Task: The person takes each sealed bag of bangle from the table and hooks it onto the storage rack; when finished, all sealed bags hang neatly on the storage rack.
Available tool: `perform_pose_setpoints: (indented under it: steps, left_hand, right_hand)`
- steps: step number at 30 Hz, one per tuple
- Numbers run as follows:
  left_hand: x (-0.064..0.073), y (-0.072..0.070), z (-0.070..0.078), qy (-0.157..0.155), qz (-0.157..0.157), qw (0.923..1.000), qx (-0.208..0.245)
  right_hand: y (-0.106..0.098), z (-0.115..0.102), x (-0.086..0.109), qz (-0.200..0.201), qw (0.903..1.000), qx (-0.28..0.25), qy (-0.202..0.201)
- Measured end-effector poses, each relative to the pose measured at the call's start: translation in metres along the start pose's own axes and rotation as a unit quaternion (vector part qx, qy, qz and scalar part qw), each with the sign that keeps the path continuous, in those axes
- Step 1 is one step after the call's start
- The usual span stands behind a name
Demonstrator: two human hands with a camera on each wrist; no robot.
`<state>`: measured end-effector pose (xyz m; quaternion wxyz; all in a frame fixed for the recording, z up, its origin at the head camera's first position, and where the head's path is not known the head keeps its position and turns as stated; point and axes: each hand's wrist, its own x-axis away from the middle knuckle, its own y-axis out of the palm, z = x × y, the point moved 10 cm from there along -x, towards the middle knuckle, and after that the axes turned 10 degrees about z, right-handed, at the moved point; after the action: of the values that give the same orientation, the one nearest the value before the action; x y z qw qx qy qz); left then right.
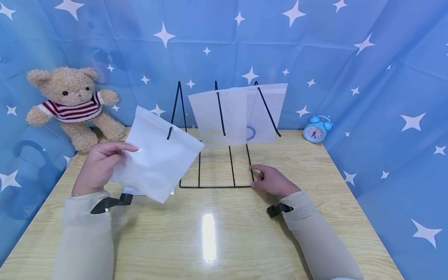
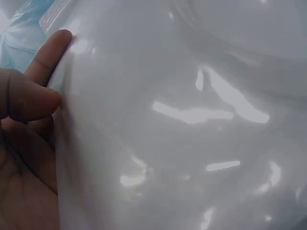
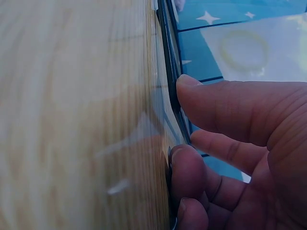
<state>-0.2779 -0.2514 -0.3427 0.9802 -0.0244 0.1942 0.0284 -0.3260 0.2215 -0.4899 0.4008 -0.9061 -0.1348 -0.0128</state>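
My left hand (image 1: pixel 101 165) pinches the left edge of a frosted plastic bag (image 1: pixel 157 155) between thumb and fingers. The bag is tilted, and the left prong (image 1: pixel 170 132) of a black wire rack pokes through near its top edge. In the left wrist view, the thumb (image 2: pixel 33 98) lies against the glossy bag (image 2: pixel 168 148). My right hand (image 1: pixel 273 179) grips the right front corner of the rack's base (image 1: pixel 217 187). In the right wrist view, thumb and fingers close round the black wire (image 3: pixel 168 52) at the table's surface.
Two more frosted bags hang on the rack, a middle one (image 1: pixel 220 112) and a right one (image 1: pixel 271 109); a blue ring (image 1: pixel 251 133) shows low between them. A white sheet (image 1: pixel 134 191) lies beneath the left bag. A teddy bear (image 1: pixel 75 97) and blue alarm clock (image 1: pixel 314 133) stand behind.
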Motion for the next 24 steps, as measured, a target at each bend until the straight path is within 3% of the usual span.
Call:
perform_pose_setpoints:
  steps: [5, 11, 18, 24]
  left_hand:
    - [-0.001, -0.001, -0.006, -0.016, 0.005, 0.9992, -0.035]
    - [-0.004, 0.002, -0.007, -0.014, 0.007, 0.9972, -0.073]
    - [-0.005, 0.011, -0.008, -0.013, -0.004, 0.9973, -0.072]
    - [-0.005, 0.021, -0.011, -0.006, -0.02, 0.9935, -0.112]
  right_hand:
    - [0.0, 0.0, 0.0, -0.001, 1.0, 0.006, -0.001]
    - [-0.001, -0.001, 0.0, 0.002, 1.0, 0.002, -0.001]
    - [-0.001, -0.001, 0.0, 0.005, 1.0, 0.002, -0.003]
    - [-0.001, -0.002, 0.001, 0.006, 1.0, 0.002, -0.002]
